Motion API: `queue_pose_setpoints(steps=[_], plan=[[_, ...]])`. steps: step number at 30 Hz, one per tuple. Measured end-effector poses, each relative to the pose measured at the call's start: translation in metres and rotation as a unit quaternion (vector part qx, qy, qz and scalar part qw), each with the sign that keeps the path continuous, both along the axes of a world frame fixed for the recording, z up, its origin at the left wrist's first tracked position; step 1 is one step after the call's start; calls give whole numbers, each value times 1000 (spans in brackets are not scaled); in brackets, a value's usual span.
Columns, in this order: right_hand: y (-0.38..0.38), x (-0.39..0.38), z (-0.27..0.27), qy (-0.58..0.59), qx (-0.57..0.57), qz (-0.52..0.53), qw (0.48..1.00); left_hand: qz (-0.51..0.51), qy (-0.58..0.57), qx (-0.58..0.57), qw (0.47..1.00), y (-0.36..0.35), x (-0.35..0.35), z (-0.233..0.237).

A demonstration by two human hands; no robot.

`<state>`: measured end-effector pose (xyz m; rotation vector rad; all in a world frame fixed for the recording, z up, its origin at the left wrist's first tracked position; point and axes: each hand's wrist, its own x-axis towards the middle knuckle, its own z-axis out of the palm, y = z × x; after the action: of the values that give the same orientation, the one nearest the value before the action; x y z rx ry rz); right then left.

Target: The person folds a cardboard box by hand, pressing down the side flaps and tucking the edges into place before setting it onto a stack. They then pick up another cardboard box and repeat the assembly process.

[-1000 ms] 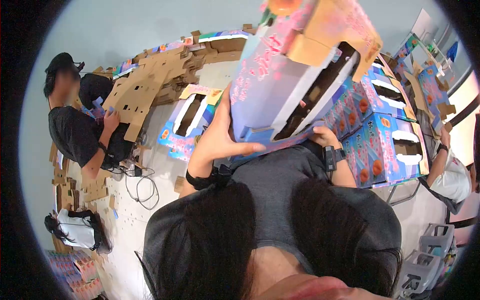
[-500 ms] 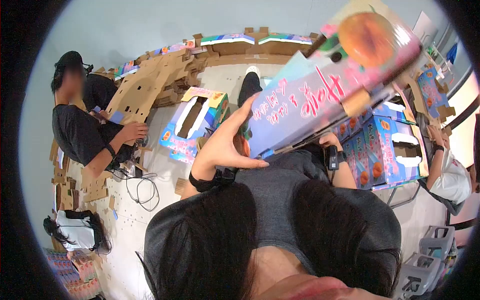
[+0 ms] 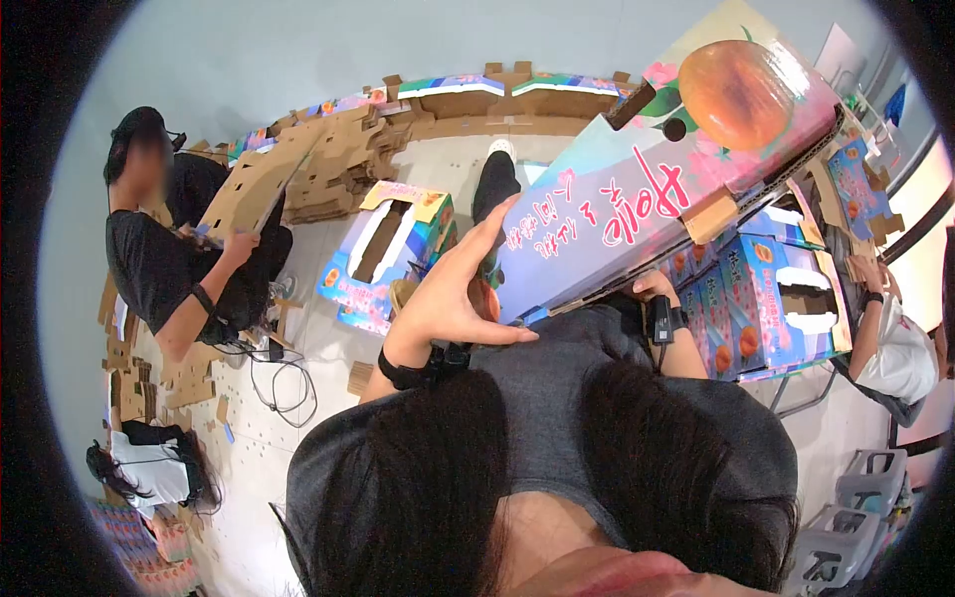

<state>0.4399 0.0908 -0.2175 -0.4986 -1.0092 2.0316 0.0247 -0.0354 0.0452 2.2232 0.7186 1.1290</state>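
Note:
A printed cardboard box (image 3: 637, 179), purple-pink with peach pictures and red lettering, fills the upper right of the head view, tilted up to the right. My left hand (image 3: 453, 294) grips its lower left end, with the thumb on the near side and the fingers along the far side. Below the box's near edge, my right hand (image 3: 654, 286) is closed against its underside. Part of the right fingers is hidden by the box. A brown cardboard tab (image 3: 711, 216) sticks out at the near edge.
A carton with a handle slot (image 3: 388, 249) stands on the floor to my left. More finished cartons (image 3: 761, 298) sit at my right. Co-workers are at the left (image 3: 169, 239) and right (image 3: 895, 348). Flat cardboard (image 3: 338, 164) is piled behind; a cable (image 3: 284, 388) lies on the floor.
The box in my hands has shifted slightly, its far end a little lower and steadier. The co-worker at the left has raised and tilted a cardboard sheet. My hands keep their hold.

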Motion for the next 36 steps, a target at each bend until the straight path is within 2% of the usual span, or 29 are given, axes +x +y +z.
queue_pose_setpoints(steps=[5, 8, 11, 14, 18, 20, 26, 29, 32, 33, 36], plan=[[-5, -4, 7, -2, -1, -9, 1000, -11, 1, 17, 1000, 7, -3, -10], [-12, -14, 20, -8, 1, -15, 1000, -32, -41, -34, 998, 11, -4, -21], [-21, -23, 31, -10, 1, -23, 1000, -42, -32, -9, 999, 15, -6, -22], [-29, -31, 41, -12, 5, -28, 1000, -62, -87, -110, 988, 3, -1, -15], [-37, -39, 51, -16, 9, -38, 999, -55, -21, -113, 992, -1, 3, -8], [-40, -42, 57, -18, 13, -41, 999, -45, 18, -69, 996, 2, 3, -10], [-44, -45, 64, -23, 15, -48, 998, -63, 9, -92, 994, 1, 2, -6], [-40, -44, 57, -24, 16, -45, 999, -47, 49, -109, 992, 3, -4, -8], [-33, -40, 47, -25, 17, -42, 999, -56, 0, -258, 964, 5, -12, -10], [-31, -39, 43, -24, 19, -42, 999, -60, -3, -275, 959, 5, -13, -7], [-23, -33, 33, -23, 20, -40, 999, -44, 62, -114, 991, 12, -23, -16]])
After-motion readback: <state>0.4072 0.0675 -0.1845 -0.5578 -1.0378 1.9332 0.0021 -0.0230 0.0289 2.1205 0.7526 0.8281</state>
